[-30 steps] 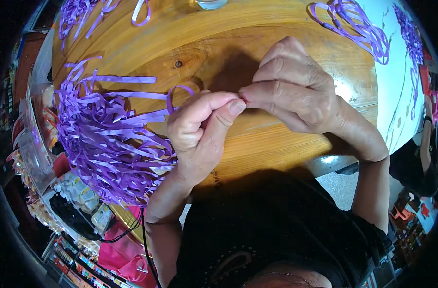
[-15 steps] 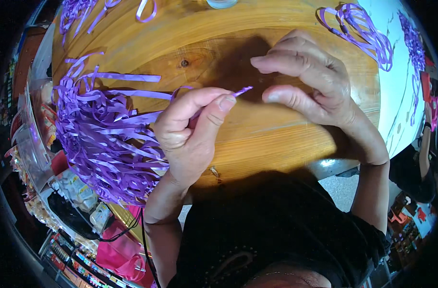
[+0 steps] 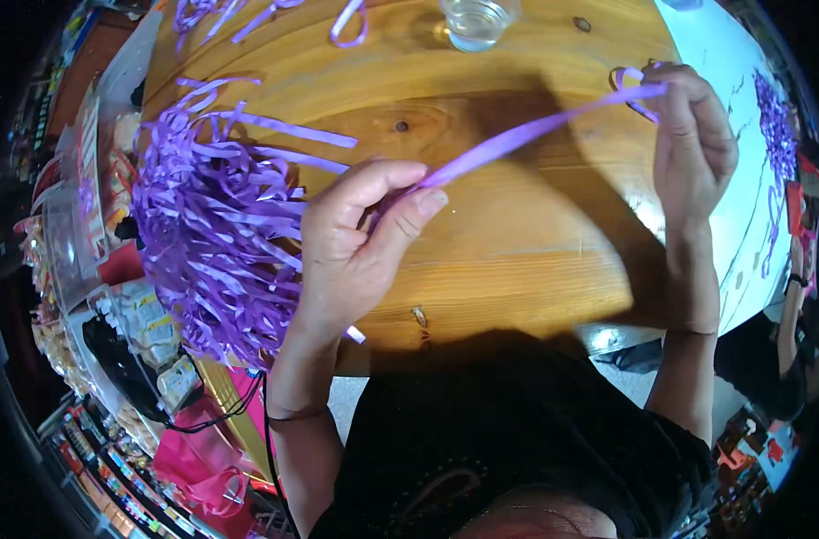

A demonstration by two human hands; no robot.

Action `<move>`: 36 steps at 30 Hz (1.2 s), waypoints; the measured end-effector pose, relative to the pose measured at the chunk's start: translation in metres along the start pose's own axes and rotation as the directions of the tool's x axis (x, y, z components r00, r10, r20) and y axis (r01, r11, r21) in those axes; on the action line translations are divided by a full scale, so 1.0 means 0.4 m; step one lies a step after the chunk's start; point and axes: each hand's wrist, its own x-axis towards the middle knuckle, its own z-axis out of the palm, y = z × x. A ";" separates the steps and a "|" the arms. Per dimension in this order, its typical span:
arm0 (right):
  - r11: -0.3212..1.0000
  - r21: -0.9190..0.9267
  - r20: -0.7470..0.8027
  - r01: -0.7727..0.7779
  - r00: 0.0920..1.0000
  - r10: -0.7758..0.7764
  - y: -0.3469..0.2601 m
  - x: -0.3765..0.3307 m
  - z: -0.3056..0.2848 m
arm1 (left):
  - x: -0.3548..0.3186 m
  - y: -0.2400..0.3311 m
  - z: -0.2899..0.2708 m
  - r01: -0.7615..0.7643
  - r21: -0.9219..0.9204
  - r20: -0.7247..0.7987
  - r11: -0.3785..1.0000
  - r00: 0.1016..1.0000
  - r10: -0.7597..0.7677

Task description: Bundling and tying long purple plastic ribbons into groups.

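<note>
Left hand (image 3: 348, 238) pinched, right hand (image 3: 694, 148) outstretched

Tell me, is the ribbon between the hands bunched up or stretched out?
Stretched out: the ribbon runs as one long strip from left hand to right hand.

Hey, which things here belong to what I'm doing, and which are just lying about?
Part of the work: stretched purple ribbon, held by left hand and right hand; likely the ribbon heap.

Apparently just lying about: clear cup, pink bag.
</note>
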 end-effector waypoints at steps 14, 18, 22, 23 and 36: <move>0.716 -0.641 0.251 0.275 0.957 -0.143 -0.090 0.035 0.070 | -0.084 0.008 -0.052 0.065 -0.189 -0.081 0.980 0.993 -0.081; 0.848 -0.277 0.466 0.451 0.835 -0.292 -0.157 0.009 0.145 | -0.102 0.024 -0.026 0.041 -0.226 -0.043 0.973 0.998 -0.052; 0.833 -0.167 0.456 0.527 0.791 -0.409 -0.170 -0.007 0.199 | -0.105 0.031 -0.021 0.029 -0.107 0.080 0.994 0.997 -0.020; 0.818 -0.149 0.450 0.555 0.775 -0.444 -0.166 -0.015 0.206 | -0.107 0.033 -0.020 0.021 -0.104 0.083 0.994 0.997 -0.013; 0.740 -0.162 0.428 0.652 0.722 -0.543 -0.220 -0.058 0.167 | -0.150 0.075 -0.029 -0.230 0.113 0.123 0.967 0.969 0.216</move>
